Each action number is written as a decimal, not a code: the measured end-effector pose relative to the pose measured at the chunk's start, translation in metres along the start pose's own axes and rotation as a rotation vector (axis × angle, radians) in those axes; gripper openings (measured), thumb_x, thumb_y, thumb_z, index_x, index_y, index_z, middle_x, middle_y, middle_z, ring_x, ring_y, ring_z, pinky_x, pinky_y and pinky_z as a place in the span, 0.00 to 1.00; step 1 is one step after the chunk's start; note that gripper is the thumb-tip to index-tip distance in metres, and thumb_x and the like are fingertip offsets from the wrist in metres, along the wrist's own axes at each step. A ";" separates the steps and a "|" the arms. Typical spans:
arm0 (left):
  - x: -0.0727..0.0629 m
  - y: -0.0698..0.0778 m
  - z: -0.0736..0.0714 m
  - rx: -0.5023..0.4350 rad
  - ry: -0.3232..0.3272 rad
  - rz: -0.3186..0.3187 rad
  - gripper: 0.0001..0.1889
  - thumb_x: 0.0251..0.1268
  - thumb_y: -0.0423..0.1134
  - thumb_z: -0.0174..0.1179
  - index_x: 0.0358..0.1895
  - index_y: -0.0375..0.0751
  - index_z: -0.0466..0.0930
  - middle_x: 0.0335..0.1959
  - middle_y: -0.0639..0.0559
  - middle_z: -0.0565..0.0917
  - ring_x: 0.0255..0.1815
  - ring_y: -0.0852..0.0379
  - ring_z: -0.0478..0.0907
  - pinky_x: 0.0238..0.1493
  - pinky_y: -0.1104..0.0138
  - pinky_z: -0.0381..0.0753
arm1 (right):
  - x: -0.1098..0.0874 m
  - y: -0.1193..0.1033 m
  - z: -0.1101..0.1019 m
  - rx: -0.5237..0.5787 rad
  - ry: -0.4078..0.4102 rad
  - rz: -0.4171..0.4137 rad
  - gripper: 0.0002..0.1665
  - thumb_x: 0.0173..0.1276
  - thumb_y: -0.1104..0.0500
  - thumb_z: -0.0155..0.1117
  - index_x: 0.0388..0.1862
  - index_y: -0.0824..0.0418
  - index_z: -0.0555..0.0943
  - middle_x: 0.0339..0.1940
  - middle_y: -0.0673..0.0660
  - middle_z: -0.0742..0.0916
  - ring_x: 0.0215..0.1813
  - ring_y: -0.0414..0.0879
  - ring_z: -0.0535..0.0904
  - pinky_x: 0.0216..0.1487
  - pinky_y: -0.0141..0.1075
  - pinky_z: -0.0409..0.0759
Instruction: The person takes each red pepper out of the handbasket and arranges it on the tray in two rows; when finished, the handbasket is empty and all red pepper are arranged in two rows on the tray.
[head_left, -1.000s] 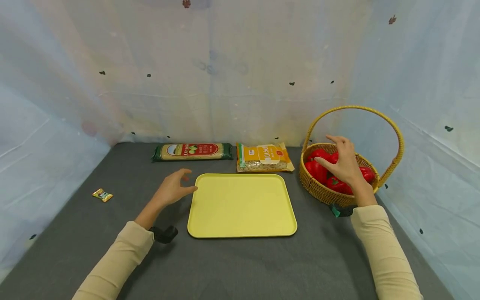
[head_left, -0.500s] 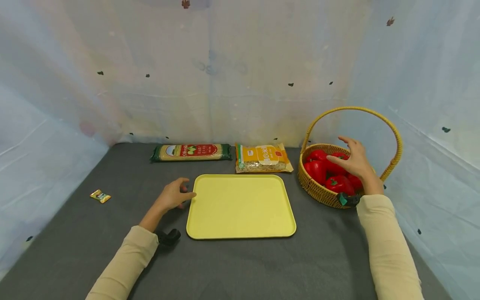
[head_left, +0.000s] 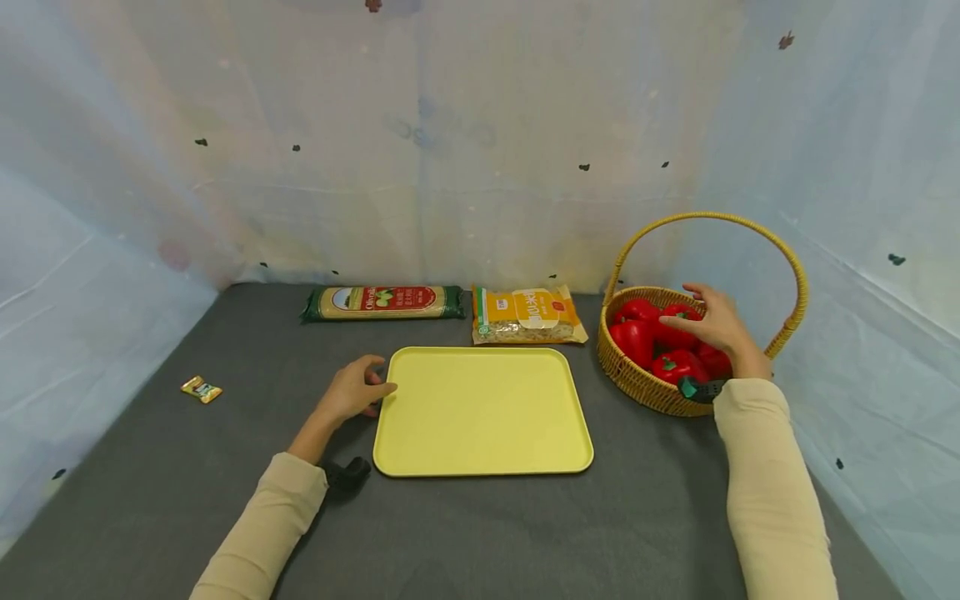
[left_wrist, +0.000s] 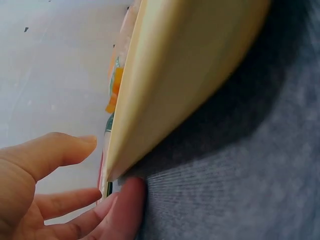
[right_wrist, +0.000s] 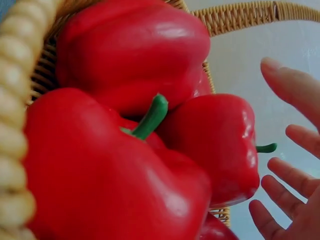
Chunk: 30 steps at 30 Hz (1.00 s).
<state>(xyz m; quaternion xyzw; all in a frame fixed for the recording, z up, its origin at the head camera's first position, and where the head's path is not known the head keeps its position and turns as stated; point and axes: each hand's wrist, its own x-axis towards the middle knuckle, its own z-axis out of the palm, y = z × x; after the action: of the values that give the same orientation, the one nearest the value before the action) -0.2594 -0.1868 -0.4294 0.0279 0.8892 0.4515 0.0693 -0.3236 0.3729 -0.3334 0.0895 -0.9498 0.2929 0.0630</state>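
A yellow rectangular tray (head_left: 483,412) lies on the dark grey cloth. My left hand (head_left: 351,392) is at its left edge, thumb overlapping the rim in the head view. The left wrist view shows that thumb (left_wrist: 75,147) apart from the tray (left_wrist: 170,70), and the fingertips (left_wrist: 131,192) low beside its corner. To the right stands a wicker basket (head_left: 637,387) of red bell peppers (head_left: 632,342). Over its right side my right hand (head_left: 722,325) hovers, fingers spread and holding nothing. In the right wrist view, the hand (right_wrist: 300,200) is beside a green-stemmed bell pepper (right_wrist: 215,145).
Behind the tray lie a long pack of pasta (head_left: 382,303) and an orange-and-clear food bag (head_left: 528,317). A small wrapped candy (head_left: 201,389) is far left. The basket's tall arched handle (head_left: 705,214) rises near the right hand. Pale sheeting (head_left: 480,142) hangs at the back and sides.
My left hand has shifted slightly right and down, closer to the tray's edge. The right hand has moved right across the basket, uncovering more of the peppers.
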 end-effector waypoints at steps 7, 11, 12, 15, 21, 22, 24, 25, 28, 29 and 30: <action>0.000 -0.005 0.003 -0.004 -0.003 0.018 0.32 0.63 0.40 0.61 0.67 0.32 0.59 0.40 0.39 0.73 0.33 0.52 0.77 0.24 0.64 0.82 | 0.001 0.007 0.001 -0.006 -0.077 0.069 0.54 0.61 0.43 0.64 0.73 0.69 0.50 0.68 0.75 0.58 0.66 0.71 0.55 0.61 0.65 0.58; 0.000 -0.006 0.004 0.001 -0.005 0.026 0.32 0.63 0.39 0.60 0.67 0.32 0.60 0.39 0.40 0.73 0.31 0.53 0.76 0.24 0.64 0.81 | 0.000 0.008 0.002 0.001 -0.106 0.094 0.54 0.61 0.42 0.64 0.72 0.69 0.49 0.66 0.76 0.60 0.65 0.70 0.56 0.61 0.64 0.59; 0.000 -0.006 0.004 0.001 -0.006 0.029 0.31 0.63 0.39 0.60 0.67 0.32 0.60 0.39 0.40 0.73 0.30 0.53 0.76 0.23 0.64 0.81 | -0.001 0.008 0.002 0.005 -0.113 0.099 0.54 0.61 0.42 0.64 0.72 0.70 0.49 0.66 0.76 0.61 0.65 0.70 0.57 0.60 0.64 0.60; 0.001 -0.006 0.005 0.001 -0.010 0.034 0.31 0.63 0.39 0.60 0.66 0.32 0.60 0.39 0.40 0.73 0.29 0.53 0.76 0.23 0.64 0.81 | -0.002 0.009 0.002 0.017 -0.135 0.116 0.55 0.61 0.42 0.64 0.73 0.69 0.48 0.65 0.76 0.61 0.64 0.70 0.57 0.60 0.63 0.60; 0.003 -0.007 0.006 -0.026 -0.018 0.039 0.30 0.64 0.36 0.59 0.67 0.32 0.60 0.40 0.39 0.73 0.29 0.53 0.76 0.23 0.64 0.82 | -0.001 0.010 0.000 -0.020 -0.173 0.131 0.53 0.62 0.42 0.63 0.71 0.71 0.50 0.64 0.76 0.63 0.61 0.68 0.60 0.60 0.62 0.63; 0.003 -0.007 0.006 -0.029 -0.019 0.040 0.30 0.64 0.36 0.59 0.67 0.32 0.60 0.40 0.39 0.72 0.30 0.53 0.76 0.23 0.64 0.82 | -0.001 0.010 0.000 -0.030 -0.179 0.131 0.52 0.62 0.42 0.62 0.71 0.72 0.50 0.63 0.75 0.64 0.61 0.68 0.61 0.59 0.62 0.64; 0.004 -0.008 0.006 -0.029 -0.018 0.041 0.29 0.64 0.35 0.58 0.67 0.33 0.60 0.41 0.39 0.72 0.30 0.53 0.76 0.23 0.64 0.82 | -0.001 0.010 0.000 -0.038 -0.186 0.138 0.51 0.63 0.43 0.62 0.70 0.72 0.52 0.62 0.74 0.65 0.59 0.67 0.63 0.58 0.61 0.65; 0.004 -0.008 0.006 -0.028 -0.016 0.045 0.29 0.64 0.35 0.58 0.67 0.32 0.60 0.41 0.39 0.73 0.29 0.53 0.76 0.23 0.64 0.82 | -0.001 0.010 0.000 -0.038 -0.189 0.142 0.51 0.63 0.43 0.62 0.70 0.72 0.52 0.62 0.74 0.65 0.58 0.67 0.63 0.58 0.61 0.66; 0.003 -0.009 0.007 -0.022 -0.012 0.053 0.29 0.64 0.34 0.57 0.67 0.33 0.60 0.40 0.39 0.73 0.28 0.54 0.76 0.23 0.65 0.82 | -0.002 0.009 0.000 -0.042 -0.190 0.151 0.51 0.63 0.42 0.62 0.70 0.72 0.53 0.61 0.74 0.66 0.58 0.66 0.64 0.57 0.61 0.67; 0.003 -0.009 0.007 -0.019 -0.012 0.057 0.29 0.64 0.33 0.57 0.67 0.32 0.60 0.40 0.39 0.73 0.27 0.54 0.77 0.23 0.65 0.82 | -0.002 0.009 0.000 -0.042 -0.189 0.155 0.51 0.63 0.42 0.62 0.70 0.72 0.53 0.61 0.74 0.66 0.57 0.66 0.64 0.57 0.61 0.67; 0.002 -0.009 0.007 -0.017 -0.011 0.061 0.28 0.64 0.33 0.57 0.67 0.32 0.60 0.39 0.40 0.73 0.27 0.54 0.77 0.23 0.65 0.82 | -0.002 0.009 0.000 -0.042 -0.187 0.154 0.51 0.62 0.42 0.62 0.70 0.72 0.53 0.61 0.74 0.66 0.57 0.66 0.64 0.57 0.61 0.67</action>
<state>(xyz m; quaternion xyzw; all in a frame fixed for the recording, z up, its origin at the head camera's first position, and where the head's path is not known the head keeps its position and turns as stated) -0.2603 -0.1863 -0.4407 0.0567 0.8836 0.4607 0.0607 -0.3236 0.3806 -0.3390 0.0416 -0.9615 0.2676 -0.0466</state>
